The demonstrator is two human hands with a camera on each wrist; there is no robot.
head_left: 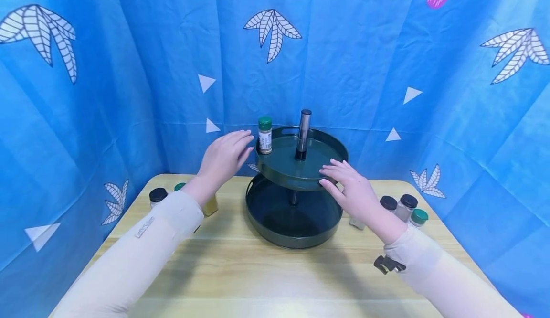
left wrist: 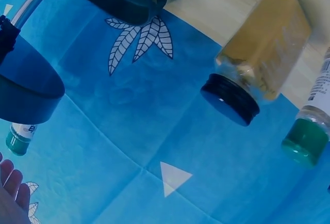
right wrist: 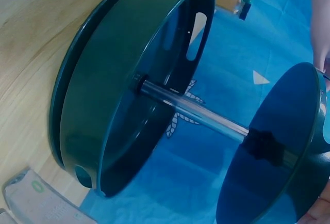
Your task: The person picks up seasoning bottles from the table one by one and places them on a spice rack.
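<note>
hovering nr jar (head_left: 265, 140): l hand (head_left: 224, 155)

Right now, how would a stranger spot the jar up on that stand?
Find the dark green two-tier stand on the wooden table. On its upper tray, left of the silver post in the head view, is a small jar with a green cap and white label. It is the only jar on that tray; the other visible jars are on the table.

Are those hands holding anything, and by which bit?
The left hand, beside the green-capped bottle, holds nothing. The right hand is at the upper tray's rim; whether it grips there, I can't tell.
</note>
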